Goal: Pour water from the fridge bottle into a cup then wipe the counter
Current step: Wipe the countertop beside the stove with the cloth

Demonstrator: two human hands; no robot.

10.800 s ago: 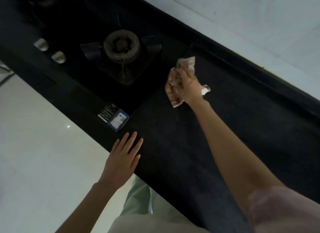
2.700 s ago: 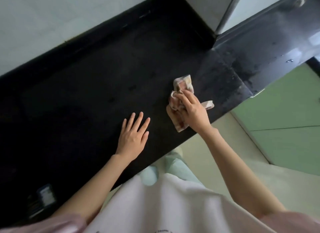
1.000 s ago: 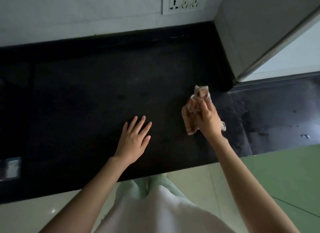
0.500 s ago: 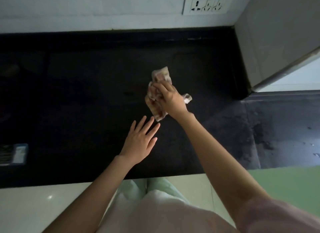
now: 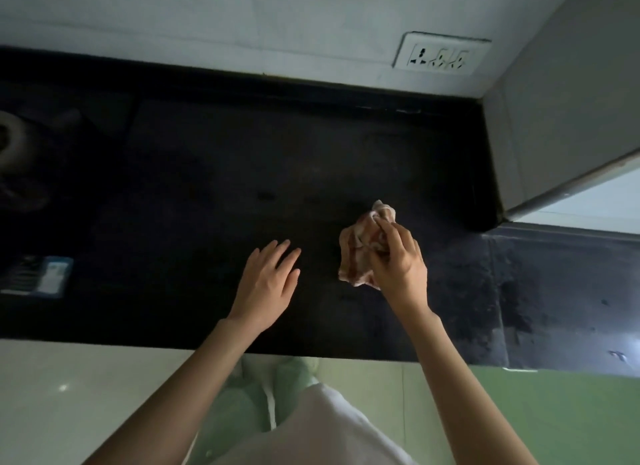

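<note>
The right hand has its fingers curled over a crumpled pink-and-white patterned cloth, holding it bunched against the dark stone bench. The cloth spreads out to the left of the fingers and pokes up beyond the fingertips, and it sits on the right-hand part of the bench, toward the front edge.

Just to the left, apart from the cloth, the left hand lies flat on the bench, palm down, its fingers straight and slightly spread, holding nothing. Both bare forearms reach in from the bottom of the view, over a white shirt and pale green trousers.

To the right of the cloth the bench meets a paler, speckled grey section of stone that catches some light. Above that stands a grey cabinet side with a metal edge strip. On the pale wall behind the bench, a white socket plate is mounted near the corner. At the far left edge, a round burner of a stove is partly in view, and nearer the front edge there is a small blue-and-white label sticker. Below the bench front is a pale glossy floor, with a green panel at the lower right.
</note>
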